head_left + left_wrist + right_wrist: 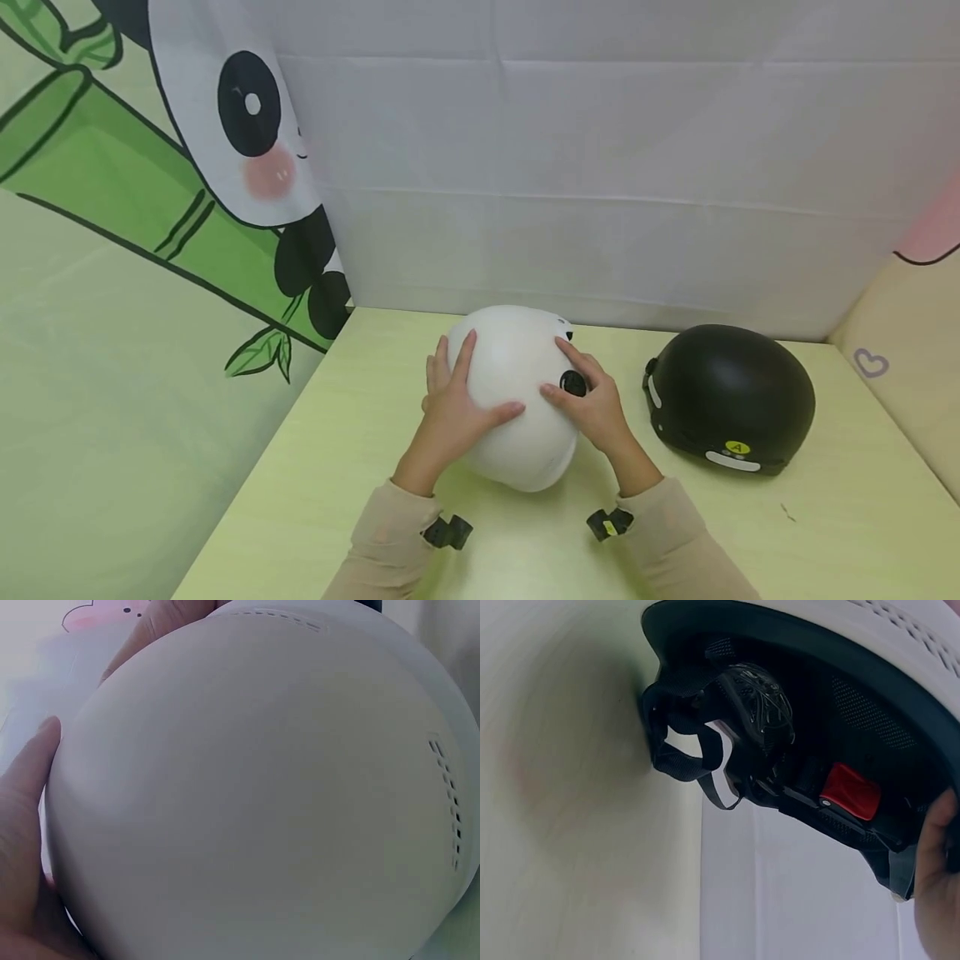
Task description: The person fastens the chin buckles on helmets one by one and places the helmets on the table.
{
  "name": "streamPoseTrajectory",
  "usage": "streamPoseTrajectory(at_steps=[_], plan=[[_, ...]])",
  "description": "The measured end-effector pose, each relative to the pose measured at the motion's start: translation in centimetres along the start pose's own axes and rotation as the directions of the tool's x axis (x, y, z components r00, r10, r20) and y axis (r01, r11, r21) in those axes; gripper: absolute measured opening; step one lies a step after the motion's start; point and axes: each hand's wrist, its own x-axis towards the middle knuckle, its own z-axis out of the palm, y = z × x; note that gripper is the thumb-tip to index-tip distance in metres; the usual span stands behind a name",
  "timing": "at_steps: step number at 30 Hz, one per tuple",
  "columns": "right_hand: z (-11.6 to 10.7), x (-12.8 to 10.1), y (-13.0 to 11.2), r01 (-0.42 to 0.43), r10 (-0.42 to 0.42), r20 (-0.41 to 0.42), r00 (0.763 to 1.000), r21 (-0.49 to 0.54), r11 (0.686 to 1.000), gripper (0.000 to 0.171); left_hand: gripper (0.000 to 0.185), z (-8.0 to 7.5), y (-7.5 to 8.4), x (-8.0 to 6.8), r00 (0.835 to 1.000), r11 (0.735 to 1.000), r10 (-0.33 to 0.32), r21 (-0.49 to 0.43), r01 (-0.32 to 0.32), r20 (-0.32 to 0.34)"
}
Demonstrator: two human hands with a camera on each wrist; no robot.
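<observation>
A white helmet [513,367] stands on the pale green table [337,467], and both hands lie on its shell. My left hand [453,404] rests flat on its left side with the fingers spread and the thumb across the top. My right hand [592,400] presses its right side, beside a black knob [573,382]. The left wrist view is filled by the white shell [262,787], with my left hand [22,817] along its edge. In the right wrist view the helmet is tipped, showing the dark lining [840,712], a black strap [686,754] and a red buckle [850,787].
A black helmet [731,392] with a yellow sticker sits on the table to the right of the white one. White sheeting hangs at the back, and a panda and bamboo cloth covers the left side. Small black cameras [447,532] are strapped to both wrists.
</observation>
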Motion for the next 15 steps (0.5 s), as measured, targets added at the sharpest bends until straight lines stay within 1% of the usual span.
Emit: streamPoseTrajectory(at_steps=[6,10,15], plan=[[-0.4,0.4,2.9,-0.033,0.034,-0.012,0.999,0.045,0.998,0.064,0.109,0.4,0.2,0.2,1.0,1.0,0.001,0.009,-0.001,0.001],[-0.5,0.4,3.5,-0.021,0.022,-0.021,1.0,0.059,0.998,0.065,0.108,0.6,0.5,0.3,1.0,1.0,-0.002,0.007,0.002,0.003],[-0.6,0.3,3.7,-0.027,0.028,-0.014,1.0,0.063,0.998,0.064,0.107,0.5,0.6,0.2,1.0,0.999,0.007,0.033,-0.007,0.01]])
